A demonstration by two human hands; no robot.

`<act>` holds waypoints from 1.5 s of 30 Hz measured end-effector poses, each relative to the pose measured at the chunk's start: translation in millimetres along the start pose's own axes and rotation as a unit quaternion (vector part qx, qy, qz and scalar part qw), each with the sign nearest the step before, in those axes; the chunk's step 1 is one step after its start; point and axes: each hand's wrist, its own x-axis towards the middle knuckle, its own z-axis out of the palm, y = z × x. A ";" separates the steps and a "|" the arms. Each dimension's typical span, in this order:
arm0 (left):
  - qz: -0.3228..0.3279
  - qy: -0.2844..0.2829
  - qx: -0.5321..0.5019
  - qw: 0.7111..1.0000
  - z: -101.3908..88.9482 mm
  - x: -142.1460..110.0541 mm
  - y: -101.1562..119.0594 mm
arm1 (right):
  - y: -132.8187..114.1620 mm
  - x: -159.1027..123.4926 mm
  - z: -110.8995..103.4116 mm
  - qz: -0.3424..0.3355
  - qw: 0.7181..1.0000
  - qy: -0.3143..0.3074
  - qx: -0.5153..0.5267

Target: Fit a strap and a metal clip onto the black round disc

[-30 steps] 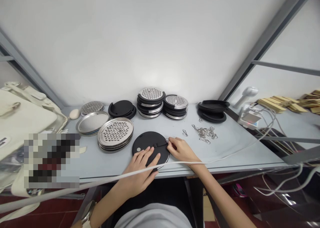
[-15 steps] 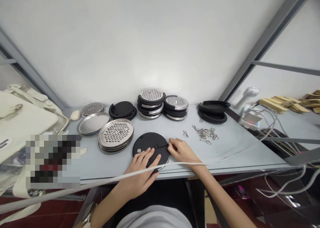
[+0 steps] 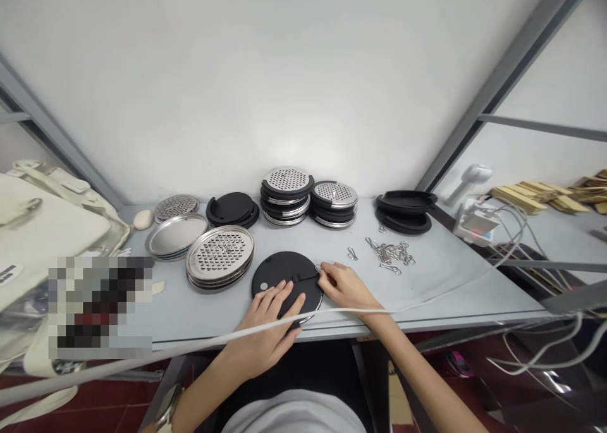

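A round black disc [image 3: 284, 272] lies face down on the table in front of me, with a metal rim showing at its lower right. My left hand [image 3: 272, 322] rests flat on its near side, fingers spread. At the disc's right edge my right hand [image 3: 342, 284] is closed in a pinch on a small metal wire clip [image 3: 318, 267], whose loop shows beside the fingertips. Loose wire clips [image 3: 391, 253] lie in a pile to the right, with a single one nearer. Left of the disc is a stack of round metal grater plates [image 3: 222, 256].
Plain metal discs [image 3: 177, 234], black holders [image 3: 232, 209], stacked graters in black rings [image 3: 288, 181] and more black holders [image 3: 405, 202] line the back. A white cable [image 3: 227, 339] crosses in front of my hands. A pale bag [image 3: 47, 215] sits left; chargers [image 3: 478, 221] sit right.
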 end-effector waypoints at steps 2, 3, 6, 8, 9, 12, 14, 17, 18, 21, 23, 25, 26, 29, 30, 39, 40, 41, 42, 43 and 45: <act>0.001 0.004 -0.001 1.000 0.2 -0.2 -0.1 | -0.2 -0.2 -0.1 -0.001 1.000 0.001 0.000; 0.002 0.006 -0.002 1.000 0.3 -0.3 -0.1 | -0.4 -0.2 -0.1 -0.001 1.000 0.001 0.000; 0.004 0.008 -0.001 1.000 0.3 -0.4 -0.4 | -0.6 0.0 0.1 -0.001 1.000 0.004 -0.002; 0.004 0.009 -0.002 1.000 0.0 -0.3 -0.4 | -0.6 0.3 0.2 -0.001 1.000 0.007 -0.004; 0.004 0.011 -0.002 1.000 0.0 -0.2 -0.4 | -0.6 0.3 0.2 -0.001 1.000 0.007 -0.003; 0.004 0.010 -0.001 1.000 0.3 -0.1 -0.5 | -0.5 0.1 0.1 -0.001 1.000 0.003 -0.002; 0.005 0.006 0.001 1.000 0.8 -0.1 -0.5 | -0.4 -0.1 0.0 -0.001 1.000 0.002 -0.001; 0.003 -0.005 0.006 1.000 1.2 -0.5 -0.4 | -0.6 -0.4 -0.2 0.001 1.000 0.005 -0.002; 0.003 -0.007 0.007 1.000 1.2 -0.6 -0.4 | -0.7 -0.5 -0.3 0.001 1.000 0.005 -0.002; 0.001 -0.011 0.005 1.000 0.9 -1.0 -0.3 | -1.0 -0.4 -0.7 0.000 1.000 0.003 0.000; 0.002 -0.011 0.003 1.000 0.5 -1.0 -0.2 | -0.9 -0.4 -0.7 0.000 1.000 0.002 0.001; 0.001 -0.010 0.002 1.000 0.4 -0.8 -0.2 | -0.7 -0.5 -0.5 0.001 1.000 0.003 0.001; 0.001 -0.008 0.002 1.000 0.3 -0.6 -0.1 | -0.5 -0.6 -0.4 0.001 1.000 0.004 0.001; 0.003 0.001 0.000 1.000 0.5 -0.1 0.1 | -0.4 -0.7 -0.1 -0.002 1.000 0.006 0.002; 0.004 0.004 -0.001 1.000 0.5 0.0 0.1 | -0.4 -0.7 0.0 -0.002 1.000 0.005 0.004; 0.004 0.007 0.001 1.000 1.5 -0.5 -0.3 | -0.4 -0.1 0.0 0.004 1.000 0.004 0.001; 0.004 0.006 0.001 1.000 1.7 -0.5 -0.3 | -0.3 -0.1 -0.1 0.004 1.000 0.003 0.000; 0.004 0.005 0.001 1.000 1.8 -0.5 -0.4 | -0.4 -0.1 -0.2 0.005 1.000 0.002 0.000; 0.004 0.004 0.001 1.000 1.8 -0.5 -0.4 | -0.4 -0.1 -0.4 0.005 1.000 0.001 -0.001; 0.004 0.003 0.002 1.000 1.7 -0.4 -0.4 | -0.4 0.0 -0.6 0.004 1.000 -0.001 -0.001; 0.002 0.003 0.002 1.000 1.2 -0.1 -0.3 | -0.4 0.1 -0.7 0.002 1.000 -0.001 -0.002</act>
